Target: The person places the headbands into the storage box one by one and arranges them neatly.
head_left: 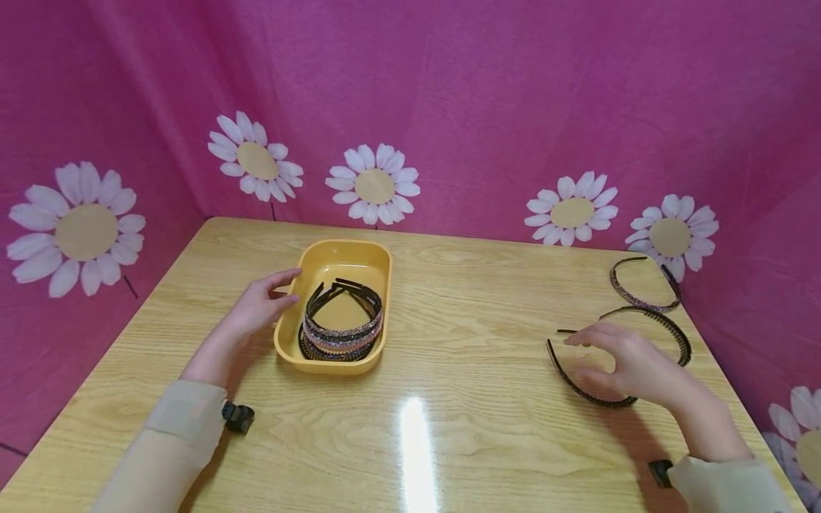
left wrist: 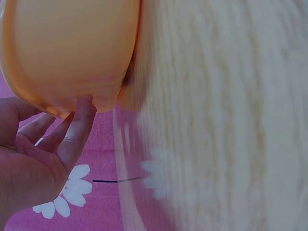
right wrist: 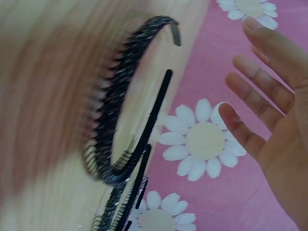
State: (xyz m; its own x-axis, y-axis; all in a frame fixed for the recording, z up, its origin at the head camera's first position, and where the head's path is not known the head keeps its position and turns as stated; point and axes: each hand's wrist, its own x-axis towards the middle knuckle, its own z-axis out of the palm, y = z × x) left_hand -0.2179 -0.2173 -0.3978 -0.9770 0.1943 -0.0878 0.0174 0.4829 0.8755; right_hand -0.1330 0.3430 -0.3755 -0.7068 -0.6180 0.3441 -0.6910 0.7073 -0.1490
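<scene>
A yellow plastic tray [head_left: 330, 368] stands on the left half of the table, with several black and glittery headbands [head_left: 343, 335] stacked in its near part. My left hand [head_left: 259, 306] touches the tray's left side, and the left wrist view shows its extended fingers [left wrist: 79, 127] against the outer wall. Over at the right, a black toothed headband [head_left: 603, 403] lies on the table. My right hand [head_left: 631, 363] hovers over it, covering part of it in the head view. In the right wrist view its fingers [right wrist: 255, 91] are spread, apart from the headband, with nothing held.
Beyond the right hand, another black toothed headband [head_left: 680, 338] and a glittery purple one [head_left: 631, 299] lie near the wooden table's [head_left: 462, 313] right edge. A pink curtain [head_left: 462, 107] with white daisies closes off the back and both sides.
</scene>
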